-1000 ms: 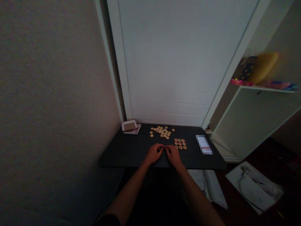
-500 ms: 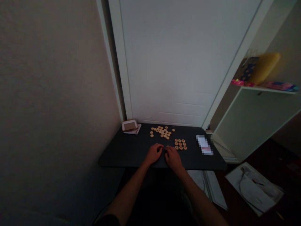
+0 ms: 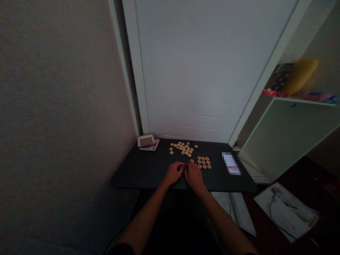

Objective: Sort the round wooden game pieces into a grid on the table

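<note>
My left hand (image 3: 174, 173) rests on the dark table (image 3: 140, 173), fingers loosely curved with a gap beside the thumb; nothing shows in it. Close beside it is my right hand (image 3: 193, 175), palm down, fingers stretched forward. Just beyond its fingertips lies one round wooden chess piece (image 3: 191, 161) with a reddish mark; whether they touch cannot be made out. To the right, a square block of similar marked chess pieces (image 3: 203, 162) lies in rows, its near left piece close to the right hand. Farther back is a loose heap of pale chess pieces (image 3: 183, 148).
A phone (image 3: 231, 163) with a lit, blurred screen lies at the table's right. At the back left sits a small stack of boxes (image 3: 147, 142). A white door (image 3: 191, 71) stands behind the table, a wall (image 3: 66, 106) on the left, a shelf (image 3: 302, 100) on the right.
My right hand has shifted slightly left and nearer to me. The single chess piece, mostly covered before, now shows beyond its fingertips. My left hand has hardly moved.
</note>
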The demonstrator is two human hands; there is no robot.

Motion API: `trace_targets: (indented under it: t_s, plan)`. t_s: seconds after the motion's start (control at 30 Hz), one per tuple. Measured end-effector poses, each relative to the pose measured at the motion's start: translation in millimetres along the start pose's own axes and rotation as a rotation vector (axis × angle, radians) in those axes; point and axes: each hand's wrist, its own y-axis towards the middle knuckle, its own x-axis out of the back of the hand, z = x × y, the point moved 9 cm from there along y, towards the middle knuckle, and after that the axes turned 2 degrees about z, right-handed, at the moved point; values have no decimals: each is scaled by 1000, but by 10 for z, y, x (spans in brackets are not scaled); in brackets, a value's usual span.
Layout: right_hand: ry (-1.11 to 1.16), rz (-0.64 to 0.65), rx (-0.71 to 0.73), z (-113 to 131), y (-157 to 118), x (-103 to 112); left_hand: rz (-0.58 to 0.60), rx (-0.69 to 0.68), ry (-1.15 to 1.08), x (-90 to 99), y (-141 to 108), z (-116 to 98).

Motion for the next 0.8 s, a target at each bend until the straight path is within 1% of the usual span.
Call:
trace_targets:
  t_s: [0.27, 0.37, 0.63, 0.8]
  plan:
    - [7, 28, -119, -52, 123, -44, 17, -2, -5, -18, 8, 5]
    - [37, 16, -157, -87, 141, -56, 20, 3, -9, -23, 7, 12]
    - [80, -27, -154, -120, 152, -76, 9, -1, -7, -9, -2, -15]
    - [64, -9, -182, -139, 173, -96, 6, 3, -17, -4, -5, -23]
